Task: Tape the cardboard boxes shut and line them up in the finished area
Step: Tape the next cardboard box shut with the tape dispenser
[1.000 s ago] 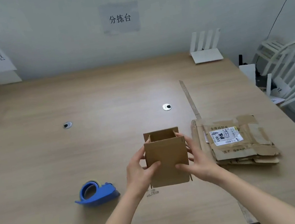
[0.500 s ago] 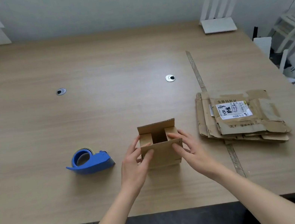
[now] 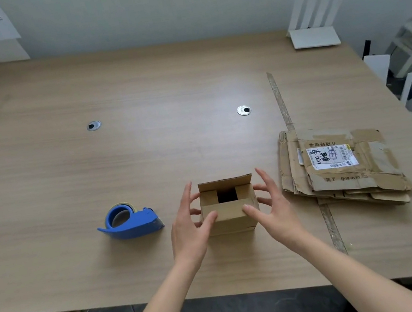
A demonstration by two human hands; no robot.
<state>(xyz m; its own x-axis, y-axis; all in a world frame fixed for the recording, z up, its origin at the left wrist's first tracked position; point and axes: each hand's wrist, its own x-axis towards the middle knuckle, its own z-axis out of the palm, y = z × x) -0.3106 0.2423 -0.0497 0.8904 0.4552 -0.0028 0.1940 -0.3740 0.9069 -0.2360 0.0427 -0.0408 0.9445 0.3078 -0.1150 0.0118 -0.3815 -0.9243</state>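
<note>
Small cardboard box (image 3: 229, 206) now down on table (image 3: 143, 153), lifted a second ago. Side flaps folded in, near flap lowered, far flap up, gap open. Left hand (image 3: 191, 224), right hand (image 3: 271, 206) fingers straight, thumbs pressing near flap. Blue tape dispenser (image 3: 128, 221) beside left, untouched: taping next.

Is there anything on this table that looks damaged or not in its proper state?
Yes. The flattened cardboard stack to the right of the small box is worn, with torn edges and old tape. A tape strip runs along the table and looks dirty. The box top is not closed: a dark gap shows between its flaps.
</note>
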